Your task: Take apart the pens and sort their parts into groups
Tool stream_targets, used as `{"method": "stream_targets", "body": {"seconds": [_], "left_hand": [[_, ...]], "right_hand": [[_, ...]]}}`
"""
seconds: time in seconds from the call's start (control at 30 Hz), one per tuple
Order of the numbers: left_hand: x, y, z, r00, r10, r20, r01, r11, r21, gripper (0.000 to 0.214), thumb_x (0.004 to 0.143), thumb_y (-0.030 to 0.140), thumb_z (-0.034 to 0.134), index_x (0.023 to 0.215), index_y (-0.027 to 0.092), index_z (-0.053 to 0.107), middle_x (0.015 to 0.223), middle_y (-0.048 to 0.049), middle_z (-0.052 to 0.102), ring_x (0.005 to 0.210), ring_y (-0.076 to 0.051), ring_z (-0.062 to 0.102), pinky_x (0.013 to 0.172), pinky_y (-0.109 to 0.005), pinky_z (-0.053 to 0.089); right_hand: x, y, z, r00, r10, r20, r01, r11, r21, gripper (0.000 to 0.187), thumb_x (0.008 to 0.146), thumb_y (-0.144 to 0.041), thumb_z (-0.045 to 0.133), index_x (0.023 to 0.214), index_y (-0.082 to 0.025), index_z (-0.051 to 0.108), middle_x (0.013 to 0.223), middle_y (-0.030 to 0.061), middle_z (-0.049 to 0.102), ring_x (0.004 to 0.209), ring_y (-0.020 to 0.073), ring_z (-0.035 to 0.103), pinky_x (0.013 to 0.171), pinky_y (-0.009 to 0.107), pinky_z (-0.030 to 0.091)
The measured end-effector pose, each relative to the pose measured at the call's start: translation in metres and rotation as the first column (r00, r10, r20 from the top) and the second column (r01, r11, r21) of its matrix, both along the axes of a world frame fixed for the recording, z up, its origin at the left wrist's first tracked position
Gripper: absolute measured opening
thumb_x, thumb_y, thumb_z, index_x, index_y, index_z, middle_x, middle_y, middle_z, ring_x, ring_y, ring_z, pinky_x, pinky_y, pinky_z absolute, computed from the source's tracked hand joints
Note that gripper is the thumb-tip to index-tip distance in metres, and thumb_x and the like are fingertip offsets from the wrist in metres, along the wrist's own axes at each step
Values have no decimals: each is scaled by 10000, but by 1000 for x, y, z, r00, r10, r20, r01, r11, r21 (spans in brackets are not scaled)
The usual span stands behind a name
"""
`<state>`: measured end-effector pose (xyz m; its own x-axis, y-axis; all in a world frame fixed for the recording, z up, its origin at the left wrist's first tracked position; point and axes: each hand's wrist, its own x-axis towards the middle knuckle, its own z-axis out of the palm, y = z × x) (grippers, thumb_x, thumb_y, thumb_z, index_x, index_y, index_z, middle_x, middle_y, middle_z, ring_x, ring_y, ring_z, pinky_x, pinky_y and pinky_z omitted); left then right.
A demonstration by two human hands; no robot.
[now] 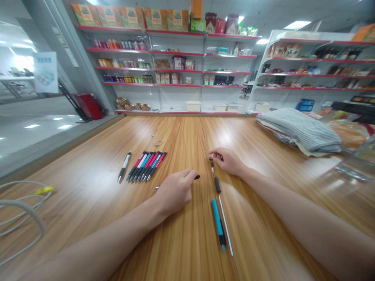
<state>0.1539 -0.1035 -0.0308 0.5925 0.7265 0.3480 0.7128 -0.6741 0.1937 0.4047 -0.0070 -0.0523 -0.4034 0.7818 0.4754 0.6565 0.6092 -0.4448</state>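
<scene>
My left hand (177,189) is closed over the middle of the table, with a small black pen part (197,177) between its fingertips. A silver tip (157,187) shows at its far-left side; whether it is held or lies there is unclear. My right hand (229,160) is closed, with its fingertips at the upper end of a row of small pen parts (212,164); what they pinch is too small to name. Below in the row lie a black rubber grip (217,185) and a thin white refill (225,226). A teal pen barrel (216,216) lies beside the refill.
Several pens (148,166) lie side by side on the left, with a white pen (124,167) apart. Behind them is a small ring (158,143). Folded cloths (299,128) and a clear container (360,160) stand right; a white cable (23,210) lies left.
</scene>
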Motion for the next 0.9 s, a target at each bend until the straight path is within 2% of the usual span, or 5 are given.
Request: {"method": "stream_targets", "body": {"seconds": [0.9], "left_hand": [[0, 0, 0, 1000, -5, 16, 5, 1000, -3, 347, 808, 41, 407, 1096, 179, 543, 974, -66, 636, 898, -193, 615, 774, -302, 494]], "right_hand": [[-1, -2, 2, 1000, -14, 2, 14, 999, -28, 262, 818, -181, 529, 1061, -164, 626, 768, 26, 606, 656, 126, 526, 632, 252, 431]]}}
